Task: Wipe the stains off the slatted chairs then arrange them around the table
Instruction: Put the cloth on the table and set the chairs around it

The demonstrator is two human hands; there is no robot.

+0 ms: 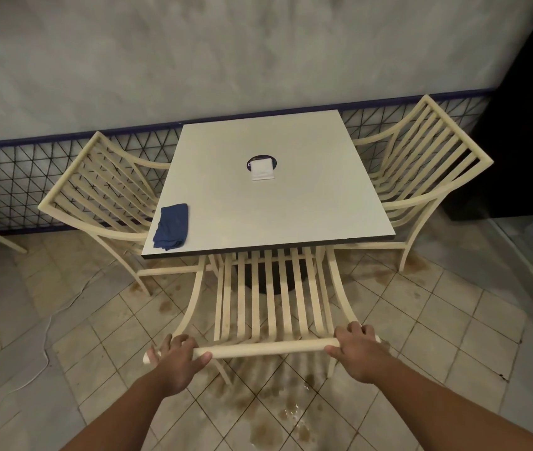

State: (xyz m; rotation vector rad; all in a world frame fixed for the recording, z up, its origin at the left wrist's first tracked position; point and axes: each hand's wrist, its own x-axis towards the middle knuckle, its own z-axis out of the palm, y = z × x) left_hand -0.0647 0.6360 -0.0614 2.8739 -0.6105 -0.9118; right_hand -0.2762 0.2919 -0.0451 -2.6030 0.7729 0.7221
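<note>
Head view: the near slatted chair [271, 297] stands at 6 o'clock of the table [258, 216], its seat tucked under the edge. The left hand [177, 356] and right hand [354, 349] each curl their fingers round its top rail [265, 348]. A second chair [96, 190] sits at 9 o'clock, a third chair [428, 151] at 3 o'clock. A blue cloth [171, 226] lies at the tabletop's 8 o'clock corner.

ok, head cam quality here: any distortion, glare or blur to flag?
Head view: strong wide-angle bend, the blue wall trim bows; light dim and flat, no glare on the table, glints in the wet floor patch; left hand and right hand on the near chair's top rail look sharp; upper right crushed to black.
</note>
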